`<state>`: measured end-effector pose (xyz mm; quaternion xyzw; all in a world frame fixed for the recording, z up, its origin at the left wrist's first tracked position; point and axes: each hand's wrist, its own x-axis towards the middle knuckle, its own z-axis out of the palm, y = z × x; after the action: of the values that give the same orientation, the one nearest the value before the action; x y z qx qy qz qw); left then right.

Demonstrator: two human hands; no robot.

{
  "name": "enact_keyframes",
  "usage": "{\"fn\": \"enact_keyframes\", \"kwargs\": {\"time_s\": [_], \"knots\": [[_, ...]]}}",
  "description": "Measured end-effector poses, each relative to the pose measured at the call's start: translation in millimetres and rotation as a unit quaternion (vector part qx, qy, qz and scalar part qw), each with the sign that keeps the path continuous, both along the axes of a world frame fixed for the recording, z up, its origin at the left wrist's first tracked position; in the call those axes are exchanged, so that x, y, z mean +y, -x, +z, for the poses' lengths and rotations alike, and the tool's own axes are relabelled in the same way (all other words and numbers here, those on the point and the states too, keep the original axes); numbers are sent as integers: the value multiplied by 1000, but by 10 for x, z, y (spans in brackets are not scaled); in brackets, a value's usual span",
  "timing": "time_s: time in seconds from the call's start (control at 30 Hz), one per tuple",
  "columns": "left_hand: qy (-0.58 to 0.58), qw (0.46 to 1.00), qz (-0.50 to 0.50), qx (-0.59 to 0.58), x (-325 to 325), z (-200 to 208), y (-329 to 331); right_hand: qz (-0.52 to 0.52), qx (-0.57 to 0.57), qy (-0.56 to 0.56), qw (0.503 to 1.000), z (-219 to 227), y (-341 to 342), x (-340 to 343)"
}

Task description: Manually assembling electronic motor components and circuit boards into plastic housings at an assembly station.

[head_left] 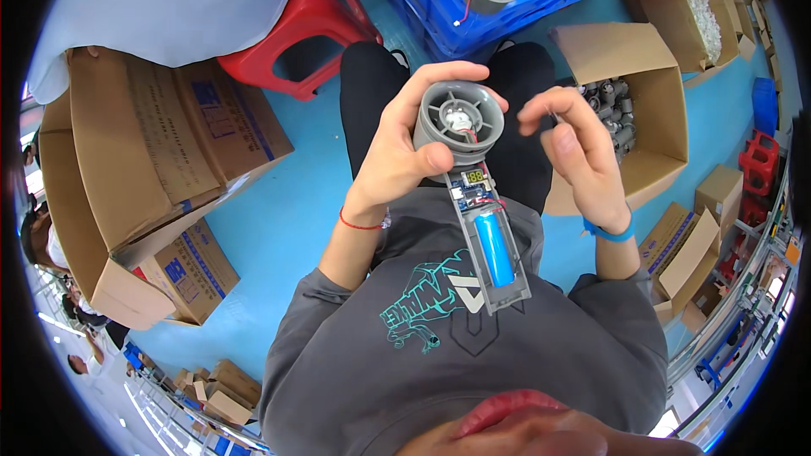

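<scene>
The left hand [397, 148] is wrapped around a round grey plastic fan head [459, 118] with a white middle and thin red wires. The fingers are clamped tight on its side. The fan head sits at the top of a long grey open handle [494, 253], which points down toward the person's grey sweater [473, 355]. Inside the handle lie a blue tube-shaped battery [494, 249] and a small blue circuit board [475, 186], just below the fan head. The right hand [574, 148] is just right of the fan head, not touching it. Its thumb and first finger are pinched together, but what they pinch is too small to tell. Farther right of the fan head stands an open brown cardboard box [650, 118] with small grey metal parts [612, 110] inside.
</scene>
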<state>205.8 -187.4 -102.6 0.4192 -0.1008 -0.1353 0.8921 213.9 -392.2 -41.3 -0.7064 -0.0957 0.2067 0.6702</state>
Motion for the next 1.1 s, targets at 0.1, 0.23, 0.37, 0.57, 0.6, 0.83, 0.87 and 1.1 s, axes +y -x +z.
{"fn": "enact_keyframes", "kwargs": {"time_s": [0.1,0.23,0.37,0.57,0.6,0.83,0.87,1.1], "knots": [[-8,1000,2,-5,-27,8,-11,71,-8,37,997,47,-10,-110],[-13,1000,-4,-14,-56,24,-14,216,-44,111,969,163,-109,-105],[-22,999,-21,-18,-51,88,-28,270,-75,169,945,270,-185,-120],[-31,999,-26,-25,-63,98,-35,306,-118,204,922,266,-206,-158],[-30,999,-27,-25,-70,101,-38,306,-124,196,923,231,-203,-155],[11,1000,-12,-19,-148,80,-28,274,-27,43,960,93,-179,-73],[41,999,10,-13,-178,58,-18,229,-37,16,972,49,-119,-56],[89,994,52,30,-375,102,66,33,-327,45,943,-232,183,37]]}}
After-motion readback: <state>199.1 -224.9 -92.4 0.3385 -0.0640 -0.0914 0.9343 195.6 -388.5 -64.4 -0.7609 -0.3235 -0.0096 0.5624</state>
